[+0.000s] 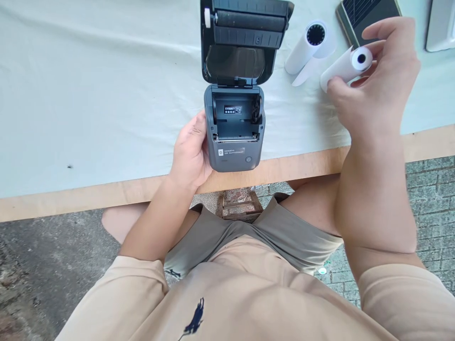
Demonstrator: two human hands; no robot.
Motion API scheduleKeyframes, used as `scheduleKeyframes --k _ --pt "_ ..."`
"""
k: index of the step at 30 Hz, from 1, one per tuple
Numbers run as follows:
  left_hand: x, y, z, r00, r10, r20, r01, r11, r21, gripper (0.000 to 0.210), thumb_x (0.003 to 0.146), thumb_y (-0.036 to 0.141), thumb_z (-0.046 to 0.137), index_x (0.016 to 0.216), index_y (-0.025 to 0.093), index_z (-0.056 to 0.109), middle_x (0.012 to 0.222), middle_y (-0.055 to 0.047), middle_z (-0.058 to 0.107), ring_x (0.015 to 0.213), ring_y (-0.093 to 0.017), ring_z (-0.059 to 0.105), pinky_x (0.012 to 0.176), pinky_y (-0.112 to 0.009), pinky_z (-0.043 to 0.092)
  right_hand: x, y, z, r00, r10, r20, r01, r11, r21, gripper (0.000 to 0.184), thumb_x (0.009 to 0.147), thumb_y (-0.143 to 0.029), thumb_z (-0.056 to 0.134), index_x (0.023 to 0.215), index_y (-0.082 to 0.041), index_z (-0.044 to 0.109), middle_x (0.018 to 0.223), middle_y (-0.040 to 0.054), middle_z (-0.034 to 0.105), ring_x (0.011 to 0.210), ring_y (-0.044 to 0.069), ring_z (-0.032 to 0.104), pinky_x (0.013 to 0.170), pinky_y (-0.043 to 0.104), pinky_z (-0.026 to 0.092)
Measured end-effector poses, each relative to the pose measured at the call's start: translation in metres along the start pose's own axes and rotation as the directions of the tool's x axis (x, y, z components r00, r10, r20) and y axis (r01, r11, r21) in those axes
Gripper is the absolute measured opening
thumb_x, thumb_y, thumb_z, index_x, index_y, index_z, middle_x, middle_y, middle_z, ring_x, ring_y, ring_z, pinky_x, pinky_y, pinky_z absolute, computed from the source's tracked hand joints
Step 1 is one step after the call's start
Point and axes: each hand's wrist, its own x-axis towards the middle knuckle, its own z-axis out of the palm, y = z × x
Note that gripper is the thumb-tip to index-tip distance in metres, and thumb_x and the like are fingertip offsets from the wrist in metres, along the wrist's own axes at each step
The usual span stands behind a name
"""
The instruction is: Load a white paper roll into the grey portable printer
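A small dark grey label printer (234, 154) stands at the table's front edge with its lid (238, 61) swung up, so its paper bay (236, 129) shows with no roll inside. My left hand (192, 149) wraps round the printer's left side; some fingers are hidden behind it. To the right, my right hand (380, 80) grips a white paper roll (341, 71) with a small dark core, the thumb on its near side. Just left of that roll, a second paper roll (300, 52) with a wider, toothed black core stands with its loose end trailing on the cloth.
A pale cloth (106, 94) covers the table, whose bare wooden edge (106, 194) runs along the front. Behind my right hand lies a dark, flat device (373, 19). A silver-grey object (441, 28) is cut off at the right. A wooden stool (241, 203) shows below.
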Motion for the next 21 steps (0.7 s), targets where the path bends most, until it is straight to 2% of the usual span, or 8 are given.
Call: scheduleKeyframes --k 2,5,7,9,12,15,19,21 --pt "0.000 0.000 0.000 1.000 0.001 0.014 -0.001 1.000 -0.002 0.034 0.101 0.034 0.042 0.100 0.017 0.072 0.100 -0.003 0.075 0.130 -0.021 0.061 0.116 -0.037 0.047 0.000 -0.001 -0.001 0.998 -0.065 -0.024 0.066 0.996 0.065 0.065 0.058 -0.011 0.063 0.123 -0.012 0.055 0.107 0.0108 0.063 0.089 0.015 0.057 0.074 0.029 0.043" --pt "0.000 0.001 0.000 1.000 0.007 0.021 -0.007 1.000 0.009 0.035 0.100 0.035 0.042 0.098 0.018 0.072 0.102 -0.003 0.076 0.128 -0.021 0.062 0.115 -0.038 0.048 0.003 -0.006 -0.002 0.961 -0.238 -0.138 0.254 0.960 0.113 0.062 0.061 -0.020 0.064 0.120 -0.004 0.056 0.118 0.0173 0.059 0.109 0.024 0.058 0.092 0.037 0.045" --pt "-0.001 0.001 0.000 1.000 0.006 0.018 -0.006 1.000 0.013 0.034 0.100 0.035 0.042 0.098 0.019 0.072 0.102 -0.003 0.076 0.128 -0.021 0.062 0.115 -0.037 0.048 0.004 -0.013 0.000 0.925 -0.335 -0.178 0.356 0.929 0.104 0.053 0.068 -0.025 0.061 0.117 -0.005 0.058 0.114 0.0163 0.060 0.107 0.024 0.060 0.091 0.038 0.044" --pt "-0.001 0.001 0.001 1.000 0.003 0.017 -0.003 1.000 0.003 0.034 0.100 0.035 0.043 0.098 0.018 0.072 0.101 -0.003 0.076 0.129 -0.020 0.061 0.116 -0.035 0.047 0.006 -0.022 0.001 0.914 -0.368 -0.171 0.384 0.921 0.068 0.046 0.074 -0.030 0.060 0.114 -0.009 0.061 0.112 0.0137 0.063 0.103 0.023 0.062 0.093 0.039 0.044" --pt "-0.001 0.002 0.001 1.000 -0.003 0.016 0.003 1.000 -0.009 0.034 0.101 0.034 0.041 0.099 0.018 0.072 0.102 -0.003 0.076 0.129 -0.020 0.061 0.116 -0.035 0.046 0.007 -0.038 0.005 0.954 -0.278 -0.108 0.266 0.957 -0.116 0.045 0.075 -0.037 0.063 0.114 -0.014 0.062 0.110 0.0090 0.066 0.110 0.026 0.058 0.096 0.042 0.040" --pt "0.000 0.001 0.000 1.000 0.000 0.026 0.000 1.000 -0.003 0.034 0.100 0.035 0.042 0.100 0.018 0.071 0.103 -0.003 0.076 0.128 -0.020 0.062 0.116 -0.036 0.047 0.011 -0.053 0.007 0.982 -0.189 -0.024 0.176 0.946 -0.271 0.044 0.077 -0.039 0.062 0.116 -0.018 0.061 0.108 0.0042 0.067 0.118 0.029 0.053 0.100 0.046 0.036" --pt "0.002 -0.002 -0.005 0.997 0.038 0.060 -0.040 0.999 0.026 0.033 0.098 0.042 0.048 0.102 0.020 0.072 0.103 -0.002 0.076 0.127 -0.022 0.063 0.115 -0.038 0.049 0.017 -0.065 0.010 0.991 -0.063 0.117 0.101 0.929 -0.356 0.045 0.077 -0.030 0.058 0.121 -0.024 0.058 0.116 0.0038 0.064 0.123 0.031 0.050 0.106 0.055 0.031" --pt "0.002 -0.003 -0.007 0.997 0.048 0.064 -0.051 0.998 0.042 0.032 0.096 0.045 0.050 0.100 0.022 0.072 0.103 -0.001 0.076 0.127 -0.022 0.063 0.113 -0.040 0.051 0.018 -0.067 0.012 0.989 -0.023 0.144 0.074 0.927 -0.367 0.046 0.074 -0.022 0.057 0.121 -0.025 0.058 0.115 0.0030 0.065 0.122 0.030 0.051 0.107 0.058 0.029"
